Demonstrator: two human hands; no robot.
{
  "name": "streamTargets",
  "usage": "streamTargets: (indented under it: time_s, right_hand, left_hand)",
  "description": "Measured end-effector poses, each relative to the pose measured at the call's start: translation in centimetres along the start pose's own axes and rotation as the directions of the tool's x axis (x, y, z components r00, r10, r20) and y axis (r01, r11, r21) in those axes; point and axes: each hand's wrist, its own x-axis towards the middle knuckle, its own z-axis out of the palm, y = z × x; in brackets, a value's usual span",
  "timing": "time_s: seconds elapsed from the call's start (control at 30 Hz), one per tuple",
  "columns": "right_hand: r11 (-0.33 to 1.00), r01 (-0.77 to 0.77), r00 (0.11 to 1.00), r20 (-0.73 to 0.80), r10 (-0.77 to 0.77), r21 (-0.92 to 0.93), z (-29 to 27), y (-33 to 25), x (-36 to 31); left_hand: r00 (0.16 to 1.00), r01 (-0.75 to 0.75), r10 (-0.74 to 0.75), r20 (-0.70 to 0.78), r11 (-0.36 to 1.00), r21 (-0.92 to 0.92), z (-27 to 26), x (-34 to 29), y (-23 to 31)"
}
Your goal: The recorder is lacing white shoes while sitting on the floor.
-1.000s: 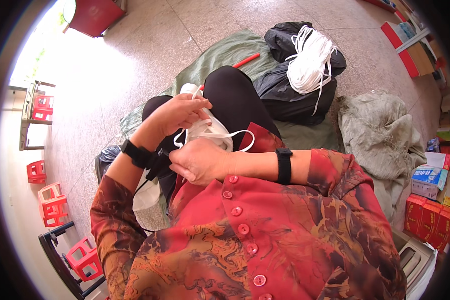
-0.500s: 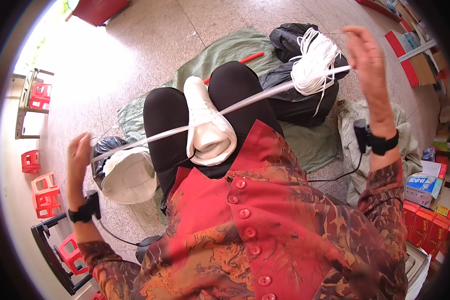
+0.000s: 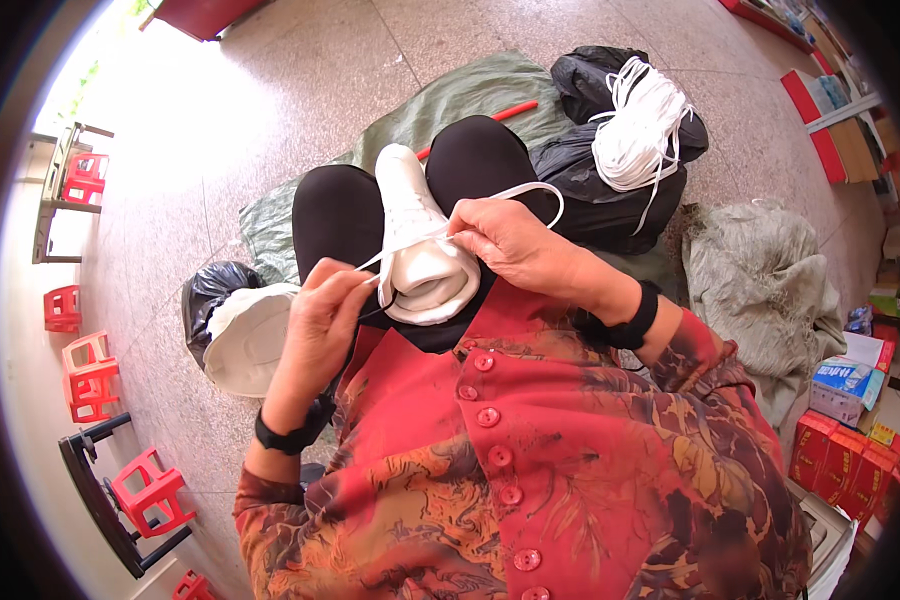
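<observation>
A white shoe (image 3: pixel 417 240) lies between my thighs, its toe pointing away and its opening toward me. A flat white shoelace (image 3: pixel 538 187) runs across it. At the left of the opening, my left hand (image 3: pixel 322 318) pinches one part of the lace. My right hand (image 3: pixel 515 245) has its fingers closed on the lace just above the shoe's right side, and a loop of it stands out beyond that hand. Part of the shoe's right side is hidden behind my right hand.
A bundle of white laces (image 3: pixel 642 130) sits on black plastic bags (image 3: pixel 570 165) at the right. At the left another white shoe (image 3: pixel 245 345) rests by a black bag. Green sheeting (image 3: pixel 370 130) covers some floor; a woven sack (image 3: pixel 760 280) and boxes (image 3: pixel 840 455) stand right.
Both hands have come inward from far out at the sides, down to the shoe. The lace, stretched taut between them before, is now slack and looped at the right.
</observation>
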Motion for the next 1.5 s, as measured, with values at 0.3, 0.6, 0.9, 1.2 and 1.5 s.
streamTargets:
  time_s: [0.3, 0.6, 0.9, 1.2, 1.5]
  right_hand:
    - [0.985, 0.071, 0.997, 0.015, -0.070, -0.158, -0.5, -0.2, 1.1]
    - [0.851, 0.300, 0.949, 0.223, -0.222, -0.430, -0.5, -1.5, 2.8]
    - [0.881, 0.304, 0.947, 0.220, -0.236, -0.362, -0.4, -0.9, 2.0]
    - [0.930, 0.204, 0.976, 0.140, -0.168, -0.307, 0.2, -0.6, 1.6]
    - [0.961, -0.016, 0.995, -0.097, -0.011, -0.275, 2.0, -2.6, -0.5]
  left_hand:
    - [0.982, -0.021, 0.043, -0.184, 0.993, 0.120, 2.7, 1.8, -1.6]
    - [0.983, 0.047, -0.040, -0.178, 0.998, 0.037, 2.2, 1.5, -2.1]
    - [0.987, -0.088, 0.120, -0.111, 0.962, 0.258, 0.8, 1.7, -1.8]
    - [0.985, -0.160, 0.168, -0.025, 0.967, 0.199, 1.0, 2.7, -2.7]
    - [0.947, -0.172, 0.227, -0.226, 0.956, 0.237, 3.5, 1.5, -2.2]
